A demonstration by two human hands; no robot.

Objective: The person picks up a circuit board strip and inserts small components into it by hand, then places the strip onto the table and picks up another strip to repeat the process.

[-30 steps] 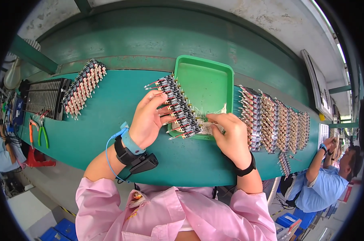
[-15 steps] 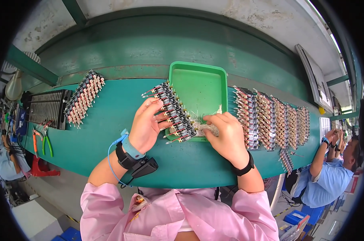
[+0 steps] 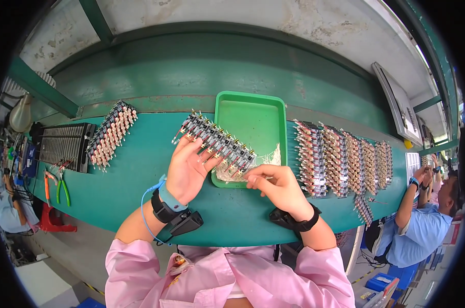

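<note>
My left hand (image 3: 187, 167) grips a strip of small black components (image 3: 219, 141) with red wires and pale tips, held tilted over the near left part of a green tray (image 3: 250, 97). Thin whitish pieces like wire lengths (image 3: 268, 159) lie loose in the tray's near end. Beside the strip's right end is my right hand (image 3: 277, 187), thumb and forefinger pinched together. Whatever sits in that pinch is too small to make out.
Several rows of similar component strips (image 3: 310, 159) stand to the right, with a short piece (image 3: 363, 209) in front. Another strip (image 3: 112, 133), a dark slotted fixture (image 3: 63, 146) and green-handled pliers (image 3: 63, 191) lie left. A co-worker (image 3: 420, 218) sits far right.
My right hand has drawn back from the whitish pieces towards me and pinches beside the strip. The strip has turned flatter, its right end raised.
</note>
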